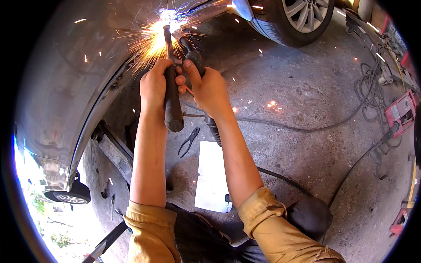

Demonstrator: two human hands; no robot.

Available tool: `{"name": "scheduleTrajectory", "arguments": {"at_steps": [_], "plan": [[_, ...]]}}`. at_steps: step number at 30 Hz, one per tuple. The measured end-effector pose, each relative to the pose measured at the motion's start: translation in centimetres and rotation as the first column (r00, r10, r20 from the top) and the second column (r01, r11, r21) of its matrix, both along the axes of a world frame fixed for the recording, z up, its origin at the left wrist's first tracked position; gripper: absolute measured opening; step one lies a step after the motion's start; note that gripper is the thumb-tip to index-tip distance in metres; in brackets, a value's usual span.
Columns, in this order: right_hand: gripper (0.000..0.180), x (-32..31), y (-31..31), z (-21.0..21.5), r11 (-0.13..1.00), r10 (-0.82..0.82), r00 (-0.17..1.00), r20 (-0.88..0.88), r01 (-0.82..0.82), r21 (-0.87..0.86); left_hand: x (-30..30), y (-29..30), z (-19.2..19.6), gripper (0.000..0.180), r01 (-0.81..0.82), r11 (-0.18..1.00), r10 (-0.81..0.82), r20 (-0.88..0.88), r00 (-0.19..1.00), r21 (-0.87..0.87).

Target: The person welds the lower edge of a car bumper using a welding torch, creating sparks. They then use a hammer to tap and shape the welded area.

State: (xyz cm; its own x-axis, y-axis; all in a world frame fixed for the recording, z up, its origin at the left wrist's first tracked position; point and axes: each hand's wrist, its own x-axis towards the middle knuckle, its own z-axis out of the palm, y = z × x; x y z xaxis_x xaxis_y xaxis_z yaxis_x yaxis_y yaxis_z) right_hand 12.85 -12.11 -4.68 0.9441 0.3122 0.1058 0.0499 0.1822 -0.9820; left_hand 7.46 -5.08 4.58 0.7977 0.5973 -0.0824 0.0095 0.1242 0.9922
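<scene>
Bright blue-white light and orange sparks burst at the car body, at the top of the view. My right hand is closed round a black welding torch, thumb along its top, its neck pointing into the glare. My left hand grips a tool with a thick black handle; its narrow shaft reaches up to the sparks. Glare hides the tool's head, so its kind is unclear. Both hands are close together, just below the burst. The torch's ribbed cable sleeve hangs below my right wrist.
Pliers and a white sheet lie on the concrete floor. Cables run right toward a red floor jack. A car wheel stands at the upper right. A dark metal stand is left of my forearm.
</scene>
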Motion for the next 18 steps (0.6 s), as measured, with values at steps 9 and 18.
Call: {"name": "scheduleTrajectory", "arguments": {"at_steps": [9,18], "plan": [[0.061,-0.1,-0.1,0.1,1.000,0.006,1.000,0.010,-0.006,0.012,0.4,1.3,-0.5,0.023,0.030,0.999,-0.029,0.019,0.999,-0.038],[0.063,-0.5,-0.6,-0.1,0.999,-0.033,0.999,-0.031,0.033,0.005,-0.4,-0.1,-0.2,0.017,-0.008,1.000,0.008,-0.002,1.000,-0.022]]}}
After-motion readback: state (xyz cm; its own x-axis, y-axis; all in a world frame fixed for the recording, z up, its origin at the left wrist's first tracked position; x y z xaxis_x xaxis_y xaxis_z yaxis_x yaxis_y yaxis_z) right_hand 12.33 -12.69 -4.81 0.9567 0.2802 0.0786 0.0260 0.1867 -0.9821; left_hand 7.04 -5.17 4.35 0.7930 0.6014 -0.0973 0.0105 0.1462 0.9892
